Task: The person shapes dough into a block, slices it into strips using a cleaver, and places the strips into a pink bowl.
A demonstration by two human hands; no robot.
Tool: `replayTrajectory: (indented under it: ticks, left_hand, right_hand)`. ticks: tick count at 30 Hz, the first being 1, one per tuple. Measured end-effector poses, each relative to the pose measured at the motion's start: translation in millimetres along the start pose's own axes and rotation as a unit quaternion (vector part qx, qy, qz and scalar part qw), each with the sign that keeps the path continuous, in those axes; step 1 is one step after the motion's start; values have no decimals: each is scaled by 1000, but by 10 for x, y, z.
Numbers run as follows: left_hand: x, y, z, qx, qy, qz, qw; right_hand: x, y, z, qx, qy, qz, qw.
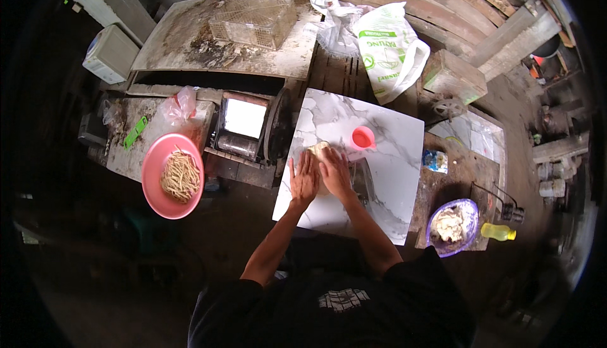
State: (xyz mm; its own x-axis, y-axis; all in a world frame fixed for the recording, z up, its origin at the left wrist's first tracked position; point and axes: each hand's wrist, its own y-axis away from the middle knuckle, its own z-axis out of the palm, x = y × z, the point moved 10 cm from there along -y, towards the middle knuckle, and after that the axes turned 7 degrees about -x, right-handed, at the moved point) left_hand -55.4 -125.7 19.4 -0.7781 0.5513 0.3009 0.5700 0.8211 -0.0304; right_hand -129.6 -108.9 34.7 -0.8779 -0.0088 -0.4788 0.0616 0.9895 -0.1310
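At frame center, the left hand (pixel 304 181) and right hand (pixel 336 172) lay flat, ungrasping, over dough (pixel 318 147). Its exposed end faced frame top; the hands obscured its long axis.

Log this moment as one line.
left hand: palm down on pale dough | right hand: palm down, same dough | surface: marble-patterned tabletop | nearby: pink cup

Rough plank wall (pixel 439 9), stained wooden worktop (pixel 174 44), dim brown floor (pixel 520 120)
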Motion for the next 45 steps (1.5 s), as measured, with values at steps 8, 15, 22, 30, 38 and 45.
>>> replayTrajectory:
  ticks: [8,15,22,30,38,45]
  left_hand:
    - [153,-245,98,-6,48,23,999]
    - [388,66,102,19,-46,116,992]
    - [199,518,-7,-21,118,17,993]
    - [-165,398,-178,26,171,-68,983]
    - [-52,-137,-98,52,156,16,986]
    - [57,-178,142,19,-9,-21,1000]
  right_hand:
    - [264,860,-622,8,97,251,963]
    - [532,1152,-263,-81,115,329,934]
    - [202,978,-410,12,-115,215,970]
    - [-103,710,-181,9,-202,174,964]
    - [-239,457,-156,27,-151,156,976]
    - [-295,540,-189,33,-121,169,977]
